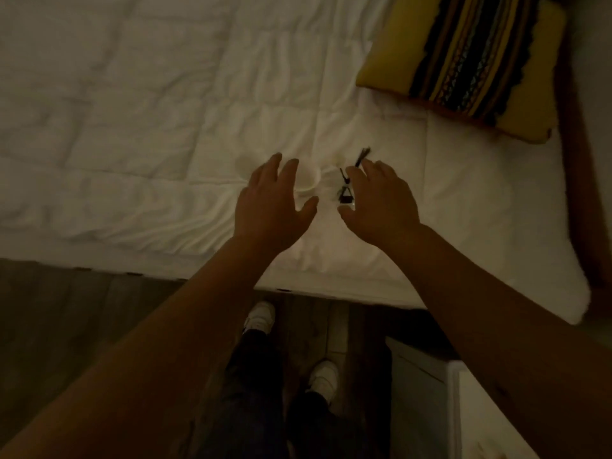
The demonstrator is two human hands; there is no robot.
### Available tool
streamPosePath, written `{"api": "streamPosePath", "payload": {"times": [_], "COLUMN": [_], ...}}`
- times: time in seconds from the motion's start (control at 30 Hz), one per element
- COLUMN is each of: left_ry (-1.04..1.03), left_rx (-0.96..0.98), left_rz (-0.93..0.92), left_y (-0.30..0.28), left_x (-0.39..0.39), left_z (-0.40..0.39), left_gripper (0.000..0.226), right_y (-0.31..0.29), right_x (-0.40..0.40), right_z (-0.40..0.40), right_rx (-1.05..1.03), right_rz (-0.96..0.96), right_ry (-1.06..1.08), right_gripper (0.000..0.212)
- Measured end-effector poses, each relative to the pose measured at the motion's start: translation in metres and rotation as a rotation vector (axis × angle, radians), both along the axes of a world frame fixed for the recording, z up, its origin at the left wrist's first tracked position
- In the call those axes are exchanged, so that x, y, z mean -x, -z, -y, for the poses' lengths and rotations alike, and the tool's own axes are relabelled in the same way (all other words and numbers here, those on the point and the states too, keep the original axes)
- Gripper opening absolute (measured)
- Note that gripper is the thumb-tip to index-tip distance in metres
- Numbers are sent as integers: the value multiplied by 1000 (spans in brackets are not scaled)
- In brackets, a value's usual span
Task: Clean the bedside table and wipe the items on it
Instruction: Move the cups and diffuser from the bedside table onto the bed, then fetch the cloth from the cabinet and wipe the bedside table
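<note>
Dim room, view down over bed edge. Both hands out over white quilt (165, 127).

Left hand (271, 207): fingers spread and relaxed, hovering at a small white cup (308, 182) lying on the quilt; nothing grasped. Contact with the cup not clear.

Right hand (381, 200): fingers loosely splayed, beside a small clear glass bottle (346, 197) with dark reed sticks (361, 155) poking out, likely a diffuser. Not gripped; touching or just apart cannot be told.

Containers: the cup looks tipped, mouth toward the viewer, contents not visible. The bottle holds the sticks; dark patch low inside, liquid or label unclear.

Location of task items: cup and bottle on the bed, side by side between the hands, off the table. Corner of white bedside table (477, 409) at lower right, mostly out of frame.

Striped yellow pillow (470, 61) at upper right. White shoes (261, 314) on wood floor below.

Progress, as judged: items apparently moved to the bed; no cloth in view, wiping not evident. Table surface and both items probably remain to be wiped, then returned.
</note>
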State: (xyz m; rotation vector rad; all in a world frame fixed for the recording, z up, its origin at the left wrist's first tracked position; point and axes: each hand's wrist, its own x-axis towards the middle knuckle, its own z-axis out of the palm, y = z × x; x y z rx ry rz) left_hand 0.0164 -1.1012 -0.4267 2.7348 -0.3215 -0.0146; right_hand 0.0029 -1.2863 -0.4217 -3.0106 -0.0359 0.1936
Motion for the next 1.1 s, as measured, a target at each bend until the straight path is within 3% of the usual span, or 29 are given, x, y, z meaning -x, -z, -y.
{"api": "streamPosePath", "payload": {"times": [0.37,0.77,1.1], "left_ry": [-401,-966,-1104], "left_rx": [-141,-193,-243], "left_rz": [70,32,61], "left_y": [-153,-272,-340], "left_x": [64,233,327], "left_z": [-216,-454,-590], "left_gripper": [74,77,79], "right_y": [-142,-253,-326], "right_x": [-18,66,138], "right_z": [-213,-504,-696], "right_rx": [-77,-151,-262], "right_rz": [116,167,251], "right_ry": [-449,-986,-1246], "right_gripper": [73,72,70]}}
